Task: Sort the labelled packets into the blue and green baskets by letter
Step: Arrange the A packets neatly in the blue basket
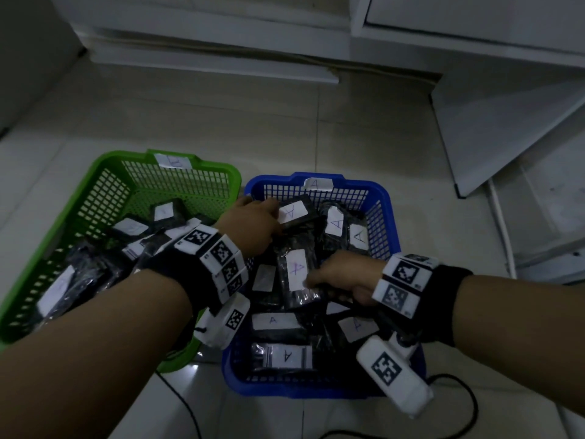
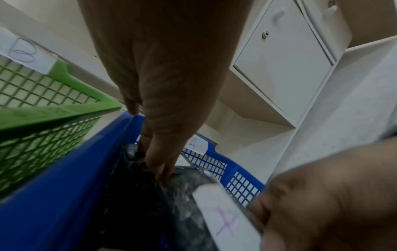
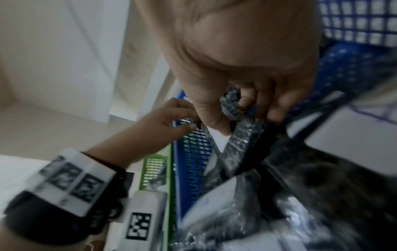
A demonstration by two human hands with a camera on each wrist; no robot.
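Note:
Both hands reach into the blue basket (image 1: 384,198), tagged A on its far rim. It holds several black packets with white A labels. My left hand (image 1: 269,218) pinches the edge of a packet labelled A (image 1: 292,212) near the far wall; its fingertips (image 2: 160,171) press into black wrap. My right hand (image 1: 318,277) grips another packet labelled A (image 1: 296,269) in the basket's middle, with thumb and fingers (image 3: 217,118) pinching its top edge (image 3: 238,135). The green basket (image 1: 104,172), tagged B, stands to the left with several packets inside.
The baskets stand side by side on a pale tiled floor. White cabinets (image 1: 443,26) and a leaning white board (image 1: 506,128) lie beyond and to the right. A black cable (image 1: 468,403) runs on the floor near the blue basket.

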